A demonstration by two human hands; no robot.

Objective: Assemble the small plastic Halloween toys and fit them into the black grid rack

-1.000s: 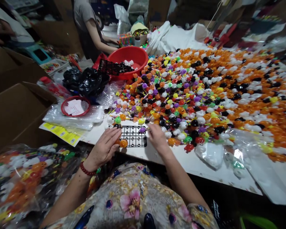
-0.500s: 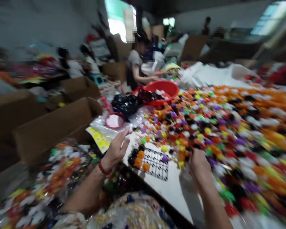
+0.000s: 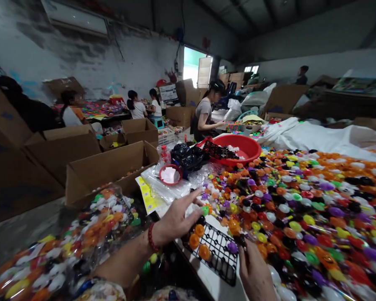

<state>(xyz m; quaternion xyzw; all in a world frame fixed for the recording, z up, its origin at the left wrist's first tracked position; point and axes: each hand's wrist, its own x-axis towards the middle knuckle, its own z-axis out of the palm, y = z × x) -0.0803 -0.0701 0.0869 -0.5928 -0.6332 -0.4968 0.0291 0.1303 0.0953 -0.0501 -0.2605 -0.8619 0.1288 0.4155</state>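
A black plastic grid lies tilted on the white tabletop. Round orange pieces sit at its left side, and a purple piece sits near its right edge. My left hand hovers at the grid's far left corner, thumb and fingers apart, partly covering black pieces there. A green piece shows just beyond its thumb. My right hand is by the grid's right edge, its fingers closed on a small black plastic piece. Orange pieces are just beyond those fingertips.
A large pile of colourful small plastic pieces covers the right side. Farther back are a red basin, black bags and a small red bowl with white papers. Cardboard boxes and bagged pieces lie left. Co-workers sit behind.
The view has swung left and upward, and the blur has lessened. My left hand now reaches over the grid's left end, and my right hand is closer to its right edge.
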